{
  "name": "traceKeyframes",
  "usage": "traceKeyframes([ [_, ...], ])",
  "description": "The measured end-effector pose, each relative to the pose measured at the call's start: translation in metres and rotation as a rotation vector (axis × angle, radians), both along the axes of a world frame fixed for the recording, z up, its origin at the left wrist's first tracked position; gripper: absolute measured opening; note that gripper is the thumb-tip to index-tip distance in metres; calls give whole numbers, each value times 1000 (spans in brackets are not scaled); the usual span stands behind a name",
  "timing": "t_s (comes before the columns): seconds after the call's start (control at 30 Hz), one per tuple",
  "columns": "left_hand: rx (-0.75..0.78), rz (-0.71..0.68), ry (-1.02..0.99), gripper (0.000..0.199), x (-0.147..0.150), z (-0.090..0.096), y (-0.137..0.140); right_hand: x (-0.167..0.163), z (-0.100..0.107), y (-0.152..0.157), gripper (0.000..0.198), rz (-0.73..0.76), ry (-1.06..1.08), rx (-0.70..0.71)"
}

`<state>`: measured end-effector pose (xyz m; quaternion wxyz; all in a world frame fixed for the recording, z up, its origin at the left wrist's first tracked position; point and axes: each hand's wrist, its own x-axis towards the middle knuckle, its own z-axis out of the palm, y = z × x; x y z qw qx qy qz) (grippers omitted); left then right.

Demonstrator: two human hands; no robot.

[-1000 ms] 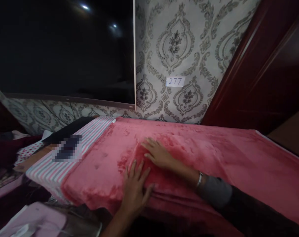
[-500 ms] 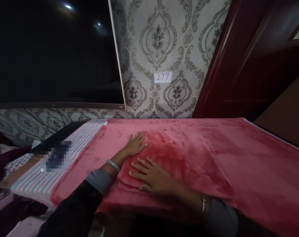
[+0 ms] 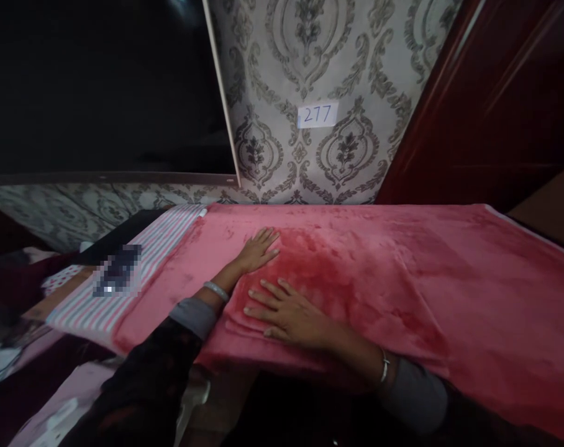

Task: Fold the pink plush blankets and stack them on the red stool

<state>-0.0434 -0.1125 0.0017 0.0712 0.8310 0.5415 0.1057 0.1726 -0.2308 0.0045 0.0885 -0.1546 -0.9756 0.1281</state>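
A folded pink-red plush blanket (image 3: pixel 356 304) lies on a larger pink plush cover (image 3: pixel 487 292) spread over the table. My left hand (image 3: pixel 258 249) rests flat, fingers spread, at the folded blanket's far left corner. Nearer to me, my right hand (image 3: pixel 294 315) lies palm down on the blanket's left part, with its fingers apart and pointing left. Neither hand grips anything. The folded layers show along the blanket's near left edge. What is under my palms is hidden.
Left of the pink cover runs a striped cloth (image 3: pixel 170 233) with a blurred-out dark item (image 3: pixel 118 270) on it. A large dark screen (image 3: pixel 105 93) hangs at the back left. A paper marked 277 (image 3: pixel 317 115) is on the patterned wall. Dark red panelling (image 3: pixel 468 124) stands at right.
The camera view has tilted down, so the wall and table appear higher. Both hands stay flat on the folded blanket in nearly the same places.
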Motion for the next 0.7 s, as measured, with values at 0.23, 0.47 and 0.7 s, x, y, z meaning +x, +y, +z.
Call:
traceKeyframes([
  [0.23, 12, -6, 155, 63, 9, 34, -19, -17, 12, -14, 69, -89, 32, -49],
  [0.47, -11, -37, 123, 64, -1, 25, -19, -33, 1, -31, 63, -13, 65, 21],
  [0.7, 3, -22, 173, 63, -2, 14, -11, -31, 2, -35, 62, -41, 47, -5],
])
